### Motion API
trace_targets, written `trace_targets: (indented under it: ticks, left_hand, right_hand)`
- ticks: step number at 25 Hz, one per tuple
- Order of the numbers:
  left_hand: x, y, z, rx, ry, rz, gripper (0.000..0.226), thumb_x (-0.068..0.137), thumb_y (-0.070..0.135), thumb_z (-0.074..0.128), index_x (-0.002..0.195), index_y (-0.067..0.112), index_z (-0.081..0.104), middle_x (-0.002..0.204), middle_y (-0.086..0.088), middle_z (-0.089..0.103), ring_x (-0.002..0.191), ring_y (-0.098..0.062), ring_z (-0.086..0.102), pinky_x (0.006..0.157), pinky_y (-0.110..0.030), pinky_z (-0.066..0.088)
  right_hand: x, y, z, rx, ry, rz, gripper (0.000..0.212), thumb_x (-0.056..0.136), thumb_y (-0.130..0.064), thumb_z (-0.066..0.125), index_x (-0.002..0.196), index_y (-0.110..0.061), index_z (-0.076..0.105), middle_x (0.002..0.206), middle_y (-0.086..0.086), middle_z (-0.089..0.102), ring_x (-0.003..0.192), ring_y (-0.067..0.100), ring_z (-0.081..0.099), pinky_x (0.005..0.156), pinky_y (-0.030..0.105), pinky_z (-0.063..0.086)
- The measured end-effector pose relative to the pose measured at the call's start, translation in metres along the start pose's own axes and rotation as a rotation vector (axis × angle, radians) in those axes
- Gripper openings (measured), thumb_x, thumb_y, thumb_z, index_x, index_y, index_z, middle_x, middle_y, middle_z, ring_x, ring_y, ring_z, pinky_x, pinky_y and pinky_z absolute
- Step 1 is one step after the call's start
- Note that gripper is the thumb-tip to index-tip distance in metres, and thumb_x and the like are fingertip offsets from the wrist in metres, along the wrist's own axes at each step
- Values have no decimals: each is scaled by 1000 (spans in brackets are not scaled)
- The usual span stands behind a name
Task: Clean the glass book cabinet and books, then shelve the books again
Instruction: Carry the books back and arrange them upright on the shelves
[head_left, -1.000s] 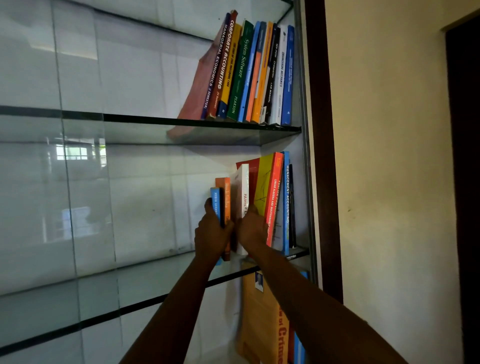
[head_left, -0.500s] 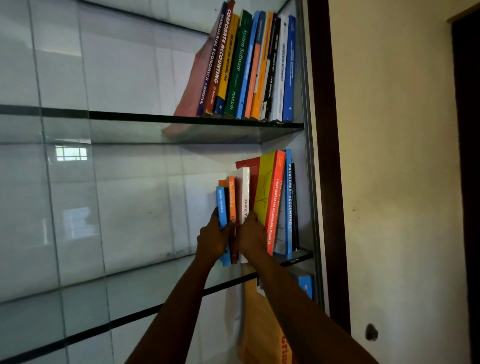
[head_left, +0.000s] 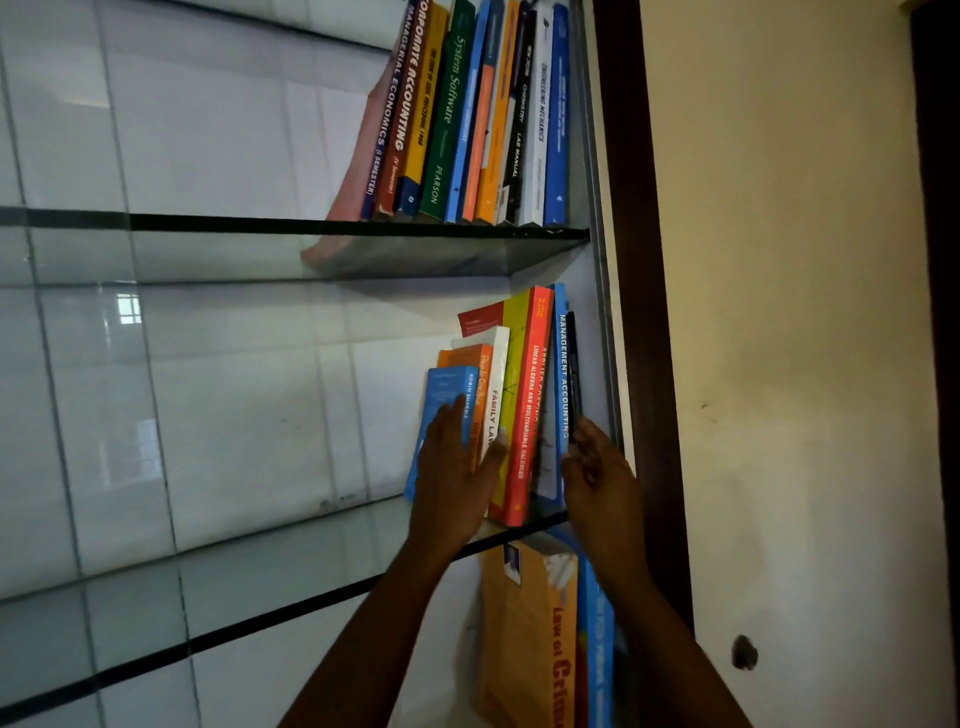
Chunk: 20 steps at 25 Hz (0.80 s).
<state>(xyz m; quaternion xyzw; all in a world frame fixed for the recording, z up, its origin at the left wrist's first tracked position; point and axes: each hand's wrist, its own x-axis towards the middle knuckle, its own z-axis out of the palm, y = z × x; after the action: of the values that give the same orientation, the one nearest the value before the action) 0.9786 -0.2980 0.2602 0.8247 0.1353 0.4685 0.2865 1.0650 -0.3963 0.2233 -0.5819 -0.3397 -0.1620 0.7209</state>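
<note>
At twelve o'clock, a navy spine (head_left: 383, 122) reads MANAGERIAL ECONOMICS (I SEMESTER) and a green spine (head_left: 448, 111) reads System Software, PEARSON. Near centre, a red spine (head_left: 529, 415) reads LINEAR ALGEBRA AND MULTIVARIABLE CALCULUS and a blue spine (head_left: 562, 379) reads MANAGEMENT ACCOUNTING. At six o'clock, a tan cover (head_left: 519, 649) reads Law of.

1. left hand (head_left: 451, 470): raised, back toward camera, palm flat and facing away. Fingers (head_left: 457, 415) straight, close together, pointing up; thumb splayed to right.
2. right hand (head_left: 597, 475): raised level with left hand, apart from it. Fingers (head_left: 584, 439) extended upward, slightly bent, blurred.
3. left forearm (head_left: 374, 629): bare, rising from lower centre, angled up-right.
4. right forearm (head_left: 675, 649): bare, rising from lower right, angled up-left.
</note>
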Motion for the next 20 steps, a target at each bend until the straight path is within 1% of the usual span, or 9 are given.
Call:
trace_targets:
  ticks: [1, 3, 6, 9, 13, 16, 17, 18, 20]
  left_hand:
    - [7, 6, 11, 53, 36, 31, 90, 80, 69, 48, 149, 21, 16, 151, -6, 28, 138, -22, 30, 110, -50, 32]
    - [20, 22, 31, 122, 60, 17, 100, 74, 72, 51, 150, 25, 5, 156, -6, 15, 143, -26, 17, 112, -59, 21]
    - [37, 32, 45, 95, 67, -87, 112, 72, 64, 63, 148, 27, -10, 159, -6, -2, 145, -28, 1, 114, -59, 9]
    - [43, 27, 40, 86, 129, -118, 124, 61, 68, 67, 149, 26, -10, 158, -9, 4, 145, -29, 7, 114, -58, 11]
    - [47, 24, 40, 158, 221, -230, 130, 60, 55, 79, 148, 29, -13, 156, -13, 4, 142, -35, 11, 112, -56, 15]
    - [53, 22, 37, 120, 328, -286, 122, 65, 50, 79, 149, 30, -6, 152, -13, 16, 138, -37, 21, 108, -58, 20]
    - [54, 22, 38, 112, 353, -296, 119, 67, 47, 79, 149, 30, -5, 151, -13, 19, 137, -37, 23, 107, -59, 21]
    - [54, 21, 39, 110, 368, -302, 117, 68, 45, 79, 149, 29, -5, 151, -13, 20, 137, -37, 24, 107, -59, 22]
    - [53, 22, 42, 111, 381, -301, 116, 69, 42, 79, 150, 28, -4, 151, -13, 20, 137, -37, 24, 106, -60, 22]
  right_hand:
    - [7, 5, 1, -12, -26, 32, 28, 92, -13, 53, 117, -24, 47, 122, 0, 53, 113, 13, 53, 85, 22, 49]
    - [16, 10, 7, -13, -92, 80, 42, 92, -19, 53, 132, -19, 42, 131, 1, 48, 121, 15, 49, 95, 31, 48]
    - [20, 4, 17, 69, -187, 133, 53, 94, -20, 49, 143, -20, 29, 139, 1, 37, 124, 13, 42, 93, 22, 37]
    - [16, 4, 24, 124, -278, 108, 61, 92, -13, 54, 144, -20, 25, 146, -1, 24, 132, 16, 33, 98, 22, 32]
    - [14, 12, 23, 142, -391, 10, 61, 90, -7, 55, 142, -19, 28, 147, 2, 26, 131, 12, 32, 97, 12, 37]
    - [24, 17, 7, 96, -587, -86, 61, 90, -3, 54, 135, -32, 25, 148, 1, 26, 130, 6, 28, 110, 27, 30]
    - [28, 19, 2, 30, -569, -105, 59, 90, -6, 55, 135, -32, 27, 147, 0, 29, 128, 3, 27, 108, 22, 26]
    - [31, 21, -1, -26, -453, -112, 57, 90, -10, 57, 137, -28, 31, 146, 1, 32, 128, 4, 29, 106, 18, 25]
    - [34, 22, -2, -70, -167, -56, 62, 89, -15, 59, 143, -17, 29, 146, 6, 32, 135, 15, 30, 108, 25, 27]
